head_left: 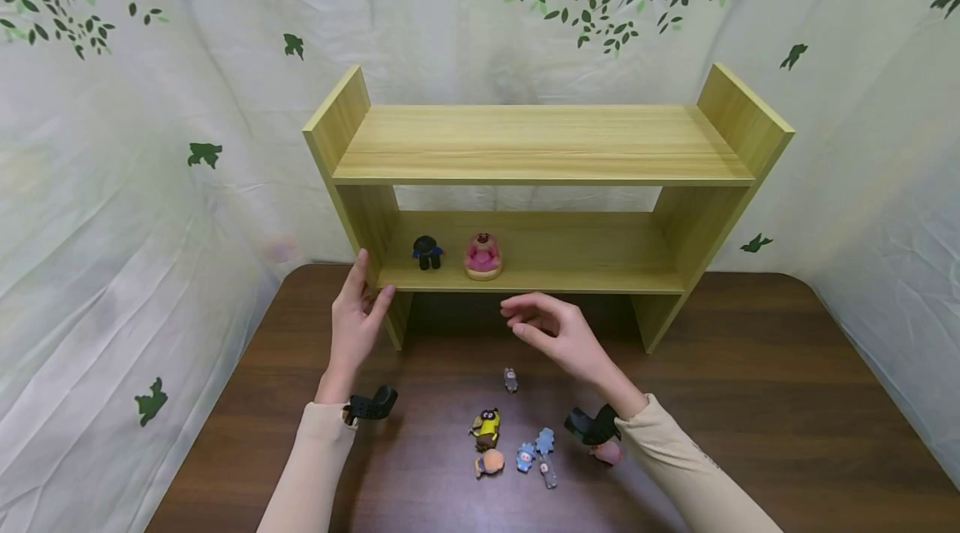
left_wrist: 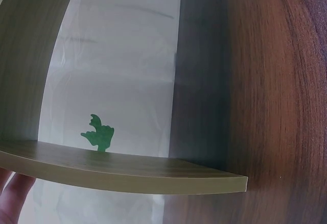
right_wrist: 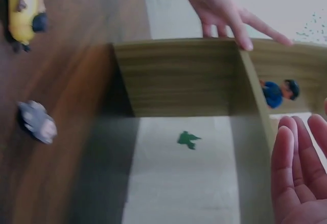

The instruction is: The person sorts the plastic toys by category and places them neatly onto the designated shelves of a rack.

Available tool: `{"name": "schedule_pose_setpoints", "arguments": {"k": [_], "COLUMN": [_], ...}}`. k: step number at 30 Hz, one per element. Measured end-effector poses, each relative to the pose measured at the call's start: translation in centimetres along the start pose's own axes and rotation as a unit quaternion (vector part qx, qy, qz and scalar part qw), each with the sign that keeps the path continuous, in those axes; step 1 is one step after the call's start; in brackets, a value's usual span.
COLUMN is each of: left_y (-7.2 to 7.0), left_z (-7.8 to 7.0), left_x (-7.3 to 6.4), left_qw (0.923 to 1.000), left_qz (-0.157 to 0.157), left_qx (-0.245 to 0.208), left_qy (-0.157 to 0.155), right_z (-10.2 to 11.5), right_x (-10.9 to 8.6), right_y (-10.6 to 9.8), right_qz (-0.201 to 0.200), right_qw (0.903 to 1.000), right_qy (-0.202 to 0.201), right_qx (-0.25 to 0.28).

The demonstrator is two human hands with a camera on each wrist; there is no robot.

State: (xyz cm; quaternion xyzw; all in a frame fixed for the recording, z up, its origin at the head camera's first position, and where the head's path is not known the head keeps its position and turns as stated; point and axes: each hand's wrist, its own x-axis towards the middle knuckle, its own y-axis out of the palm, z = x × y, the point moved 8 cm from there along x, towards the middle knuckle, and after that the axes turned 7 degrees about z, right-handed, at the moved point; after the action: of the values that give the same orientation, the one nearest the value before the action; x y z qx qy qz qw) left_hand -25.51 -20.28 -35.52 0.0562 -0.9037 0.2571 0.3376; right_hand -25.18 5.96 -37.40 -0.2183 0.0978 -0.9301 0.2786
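My left hand [head_left: 355, 325] rests against the left side panel of a wooden shelf unit [head_left: 543, 146], its thumb at the front edge of the middle board. Just in front of that board hovers my right hand [head_left: 555, 333], fingers loosely bent and nothing between them. On the middle board stand a dark figurine [head_left: 427, 252] with blue arms and a pink bear figurine [head_left: 483, 256] in a round base. A small grey figurine [head_left: 511, 380] lies on the table below the right hand. In the right wrist view, the right hand's fingers [right_wrist: 301, 157] show empty.
Nearer on the brown table [head_left: 780, 400] lie a yellow figurine [head_left: 487, 429], a round-headed figurine [head_left: 490, 463], two blue figurines [head_left: 526, 457], and a grey one [head_left: 548, 472]. A pink figurine [head_left: 607, 453] sits partly hidden by the right wrist strap. Leaf-printed cloth [head_left: 225, 83] hangs behind.
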Motion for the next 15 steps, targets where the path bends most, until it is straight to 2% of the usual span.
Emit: {"name": "schedule_pose_setpoints", "arguments": {"k": [9, 15], "left_y": [0.0, 0.0], "left_z": [0.1, -0.1], "left_x": [-0.1, 0.0], "left_qw": [1.0000, 1.0000], "left_qz": [0.002, -0.002], "left_qx": [0.002, 0.002], "left_qy": [-0.006, 0.002], "right_z": [1.3, -0.6], "right_x": [-1.2, -2.1], "right_y": [2.4, 3.4], "right_qz": [0.039, 0.056], "right_qw": [0.9985, 0.9972], "right_qy": [0.013, 0.036], "right_qx": [-0.037, -0.032]}}
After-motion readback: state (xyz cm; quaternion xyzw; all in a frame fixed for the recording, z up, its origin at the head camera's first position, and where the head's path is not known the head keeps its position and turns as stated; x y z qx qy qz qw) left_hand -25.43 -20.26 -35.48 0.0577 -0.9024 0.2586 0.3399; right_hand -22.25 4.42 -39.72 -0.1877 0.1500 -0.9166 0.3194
